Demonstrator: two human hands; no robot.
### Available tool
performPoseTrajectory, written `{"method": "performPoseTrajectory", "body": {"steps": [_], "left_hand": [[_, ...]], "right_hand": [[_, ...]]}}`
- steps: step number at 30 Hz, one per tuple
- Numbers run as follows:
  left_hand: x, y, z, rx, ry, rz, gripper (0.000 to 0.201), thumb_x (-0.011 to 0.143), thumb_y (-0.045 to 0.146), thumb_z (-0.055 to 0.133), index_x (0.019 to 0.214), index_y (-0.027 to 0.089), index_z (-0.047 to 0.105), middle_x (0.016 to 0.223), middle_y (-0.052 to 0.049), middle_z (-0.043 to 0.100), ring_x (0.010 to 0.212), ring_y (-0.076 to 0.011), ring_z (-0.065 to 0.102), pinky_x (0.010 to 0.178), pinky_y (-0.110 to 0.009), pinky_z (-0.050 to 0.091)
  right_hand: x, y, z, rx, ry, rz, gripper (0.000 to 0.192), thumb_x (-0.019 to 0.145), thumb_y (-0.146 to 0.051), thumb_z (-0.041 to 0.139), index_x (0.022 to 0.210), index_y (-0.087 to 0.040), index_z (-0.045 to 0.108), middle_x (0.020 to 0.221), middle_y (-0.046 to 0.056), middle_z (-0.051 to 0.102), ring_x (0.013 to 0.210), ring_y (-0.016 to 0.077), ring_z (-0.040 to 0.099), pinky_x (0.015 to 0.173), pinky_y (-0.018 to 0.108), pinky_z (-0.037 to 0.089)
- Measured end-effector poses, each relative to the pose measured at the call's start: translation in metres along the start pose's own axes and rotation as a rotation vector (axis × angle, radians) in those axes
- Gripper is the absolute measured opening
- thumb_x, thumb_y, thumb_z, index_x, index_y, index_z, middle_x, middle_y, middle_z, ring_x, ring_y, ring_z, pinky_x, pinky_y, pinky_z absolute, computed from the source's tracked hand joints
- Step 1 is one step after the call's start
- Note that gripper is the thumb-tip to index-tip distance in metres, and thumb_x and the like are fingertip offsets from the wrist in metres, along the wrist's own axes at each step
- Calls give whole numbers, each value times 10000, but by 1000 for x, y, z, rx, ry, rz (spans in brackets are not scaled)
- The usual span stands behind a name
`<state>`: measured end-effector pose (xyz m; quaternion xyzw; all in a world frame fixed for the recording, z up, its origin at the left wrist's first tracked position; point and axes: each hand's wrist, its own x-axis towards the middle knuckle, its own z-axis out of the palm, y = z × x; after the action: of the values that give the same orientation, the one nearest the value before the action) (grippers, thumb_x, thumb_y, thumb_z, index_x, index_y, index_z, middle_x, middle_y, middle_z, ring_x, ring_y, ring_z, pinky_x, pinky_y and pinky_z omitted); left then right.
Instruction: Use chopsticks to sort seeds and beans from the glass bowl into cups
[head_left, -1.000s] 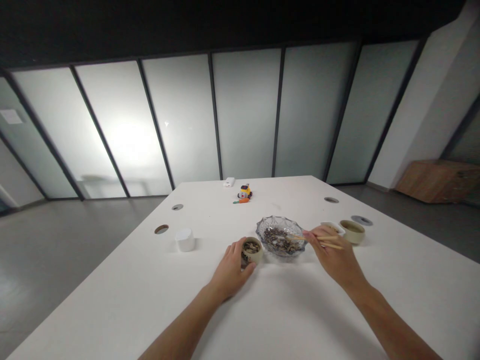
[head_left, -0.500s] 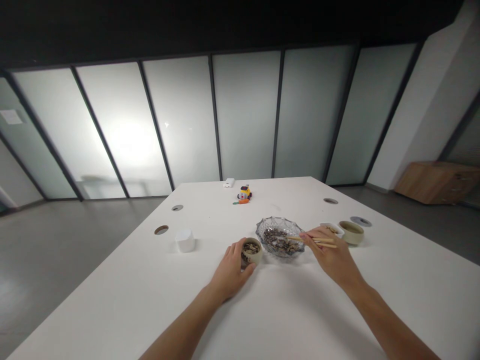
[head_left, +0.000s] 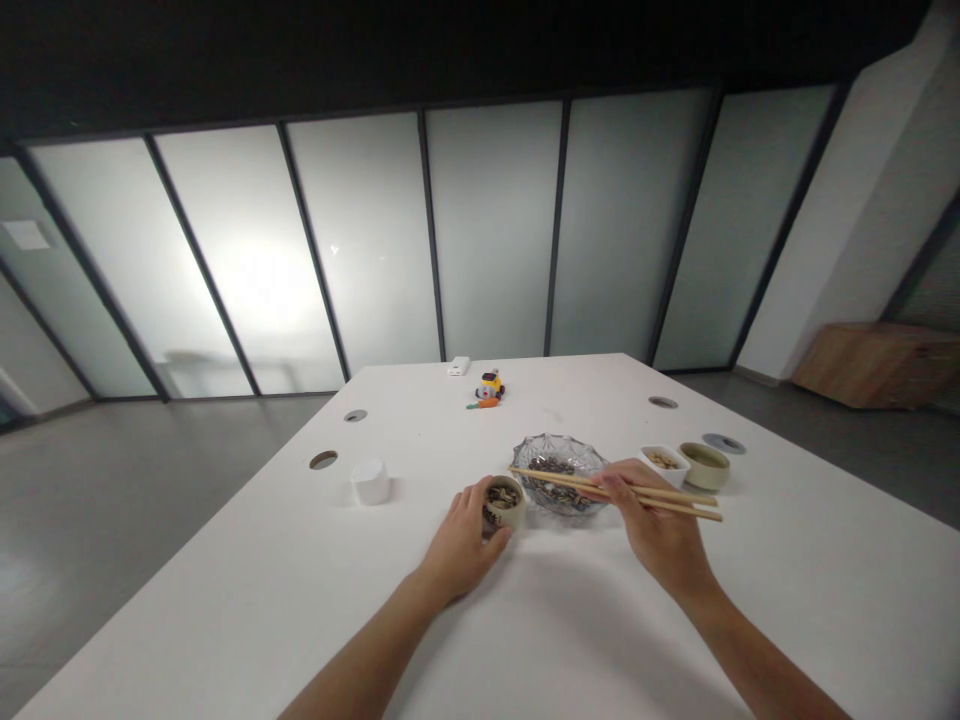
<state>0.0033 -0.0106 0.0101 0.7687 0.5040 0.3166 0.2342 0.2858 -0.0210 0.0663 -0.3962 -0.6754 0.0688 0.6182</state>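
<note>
Wooden chopsticks (head_left: 615, 489), faceted glass bowl (head_left: 559, 470)

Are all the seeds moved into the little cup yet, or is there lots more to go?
Some are done: the little cup, steadied by the left hand, already has dark seeds in it. Right now the right hand holds chopsticks with their tips over the glass bowl, close to the cup. Plenty looks left, since the glass bowl holds a good pile of seeds.
</note>
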Motion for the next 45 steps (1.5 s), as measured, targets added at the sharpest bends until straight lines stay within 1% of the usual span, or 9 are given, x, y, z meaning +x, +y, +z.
{"method": "performPoseTrajectory", "body": {"steps": [3, 8, 11, 15, 18, 22, 28, 38, 45], "left_hand": [[0, 0, 0, -8, 12, 7, 781, 948, 313, 719, 1682, 236, 462, 1683, -156, 583, 1570, -356, 522, 1360, -538, 396], [-1, 1, -1, -12, 5, 11, 759, 963, 327, 716, 1673, 234, 467, 1676, -153, 590, 1565, -348, 533, 1362, -525, 400], [-1, -1, -1, -10, 2, 9, 763, 965, 333, 720, 1677, 238, 461, 1681, -154, 584, 1574, -346, 526, 1365, -520, 395], [0, -4, 0, -8, 4, 6, 769, 961, 331, 727, 1677, 247, 460, 1693, -153, 575, 1584, -350, 514, 1369, -529, 382], [-1, -4, 1, -14, 5, 14, 765, 964, 331, 726, 1677, 249, 462, 1694, -148, 576, 1581, -348, 515, 1369, -529, 379], [-1, -4, 1, -16, 11, 15, 759, 968, 333, 728, 1675, 253, 465, 1689, -145, 579, 1579, -348, 515, 1369, -535, 379], [0, -3, 1, -16, 8, 17, 768, 964, 319, 736, 1677, 252, 459, 1683, -149, 584, 1575, -346, 520, 1362, -526, 389], [-1, -2, 1, -2, 1, 13, 770, 967, 312, 723, 1681, 230, 449, 1682, -159, 576, 1574, -350, 518, 1362, -525, 391], [-1, 0, -1, -14, 2, 12, 762, 962, 308, 725, 1672, 251, 457, 1674, -149, 588, 1568, -355, 527, 1359, -543, 399]], "right_hand": [[-1, -8, 2, -18, -62, -84, 427, 1151, -548, 628, 892, -271, 823, 862, 46, 809, 786, 225, 783, 714, 334, 632], [12, -3, -19, -256, 41, -304, 328, 1163, -431, 641, 914, -260, 769, 843, 24, 786, 764, 202, 754, 746, 323, 592], [19, 7, -30, -391, 55, -344, 425, 1182, -463, 595, 827, -255, 700, 797, 21, 750, 718, 194, 721, 722, 326, 563], [17, 17, -30, -432, -42, -272, 548, 1190, -579, 525, 771, -260, 676, 759, 20, 715, 674, 197, 696, 661, 342, 537], [13, 20, -25, -374, -137, -179, 578, 1173, -651, 510, 800, -267, 726, 782, 35, 744, 699, 220, 721, 664, 361, 558], [11, 18, -20, -297, -180, -77, 632, 1134, -753, 498, 843, -271, 786, 816, 64, 774, 729, 248, 751, 691, 385, 598], [13, 15, -21, -284, -158, -52, 654, 1115, -781, 510, 778, -280, 762, 771, 58, 752, 688, 241, 717, 675, 376, 596], [12, 19, -20, -322, -106, -88, 617, 1138, -734, 510, 809, -283, 771, 795, 50, 756, 728, 244, 717, 690, 378, 561], [16, 20, -22, -407, -63, -116, 684, 1141, -769, 448, 717, -288, 688, 700, 41, 690, 673, 242, 668, 662, 390, 516]]}}
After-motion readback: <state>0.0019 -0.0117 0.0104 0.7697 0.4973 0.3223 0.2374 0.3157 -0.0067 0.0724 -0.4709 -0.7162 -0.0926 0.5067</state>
